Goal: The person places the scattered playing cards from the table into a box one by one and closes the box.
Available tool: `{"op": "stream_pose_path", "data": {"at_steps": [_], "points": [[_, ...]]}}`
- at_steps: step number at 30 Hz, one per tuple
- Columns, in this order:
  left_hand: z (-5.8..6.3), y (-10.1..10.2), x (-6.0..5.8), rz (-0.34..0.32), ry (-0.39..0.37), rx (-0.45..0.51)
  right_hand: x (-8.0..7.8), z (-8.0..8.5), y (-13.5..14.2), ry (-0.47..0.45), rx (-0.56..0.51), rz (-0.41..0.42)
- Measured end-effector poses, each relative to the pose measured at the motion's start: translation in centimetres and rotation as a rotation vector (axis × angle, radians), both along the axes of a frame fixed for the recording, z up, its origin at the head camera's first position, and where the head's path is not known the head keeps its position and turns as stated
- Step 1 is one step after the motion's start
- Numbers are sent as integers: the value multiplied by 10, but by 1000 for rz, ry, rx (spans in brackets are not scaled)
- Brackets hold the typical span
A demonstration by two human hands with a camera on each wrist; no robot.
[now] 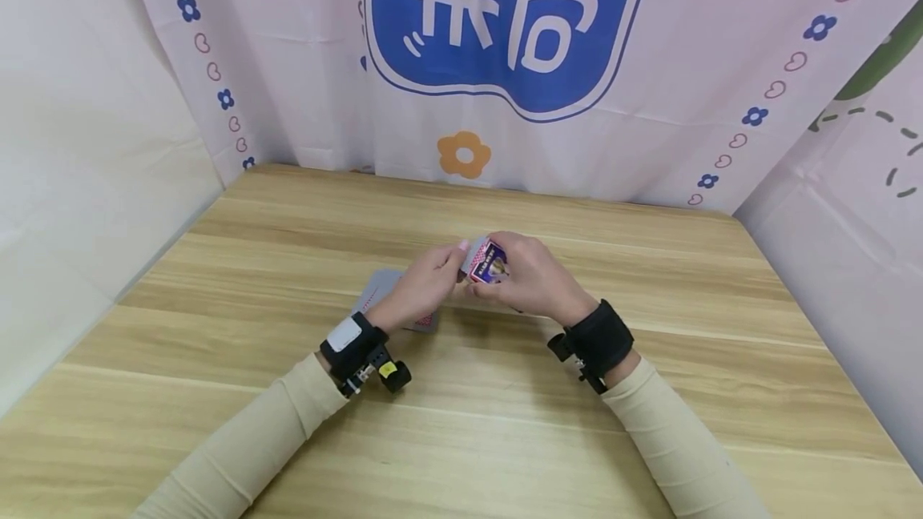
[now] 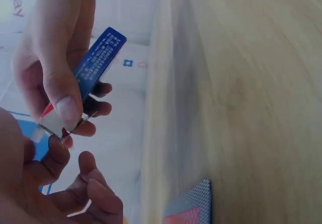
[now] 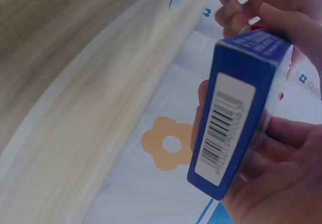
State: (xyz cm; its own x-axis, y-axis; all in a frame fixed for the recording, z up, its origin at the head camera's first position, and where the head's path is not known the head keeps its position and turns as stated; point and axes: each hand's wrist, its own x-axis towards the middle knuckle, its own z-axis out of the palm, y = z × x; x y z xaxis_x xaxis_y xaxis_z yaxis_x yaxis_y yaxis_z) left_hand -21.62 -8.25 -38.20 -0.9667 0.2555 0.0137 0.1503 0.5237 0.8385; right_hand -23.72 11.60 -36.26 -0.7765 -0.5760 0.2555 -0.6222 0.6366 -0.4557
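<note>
Above the table my right hand (image 1: pixel 537 279) grips a small playing card box (image 1: pixel 489 263), blue with a red-and-white end and a picture on its face. Its blue side with white print shows in the left wrist view, and a barcode end (image 3: pixel 221 128) in the right wrist view. My left hand (image 1: pixel 425 283) pinches the flap at the box's light end between thumb and forefinger, its other fingers loosely bent. Whether cards are inside the box is hidden. Below the left wrist lie grey-edged playing cards (image 1: pixel 376 288) with red print, partly covered by that hand.
The wood-grain table (image 1: pixel 461 447) runs back to a white curtain (image 1: pixel 310 102) with a blue emblem and flower prints. White cloth (image 1: pixel 86 142) hangs at the left side, and more at the right. Black straps with small cameras sit on both wrists.
</note>
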Motion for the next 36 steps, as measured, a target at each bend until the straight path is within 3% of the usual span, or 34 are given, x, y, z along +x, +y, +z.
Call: {"op": "stream_pose_path", "data": {"at_steps": [6, 9, 14, 17, 22, 28, 31, 36], "points": [[-2, -1, -1, -59, -38, -26, 1, 2, 0, 34, 18, 11], [-4, -5, -5, -77, 10, -92, 1, 2, 0, 19, 6, 8], [-4, -24, -14, -115, 144, -457, 2, 5, 0, 5, 9, -1], [-3, -36, -15, -139, 92, -588, 2, 5, 0, -11, 26, 10], [0, -43, -18, -142, -20, -612, 2, 4, 0, -22, 33, 30], [0, -38, -21, -135, -65, -628, 2, 3, -1, -31, 30, 38], [-1, -38, -22, -132, -45, -621, 3, 2, -2, -45, 26, 43], [-1, -37, -24, -147, 51, -615, 3, 1, -3, -57, 20, 50]]}}
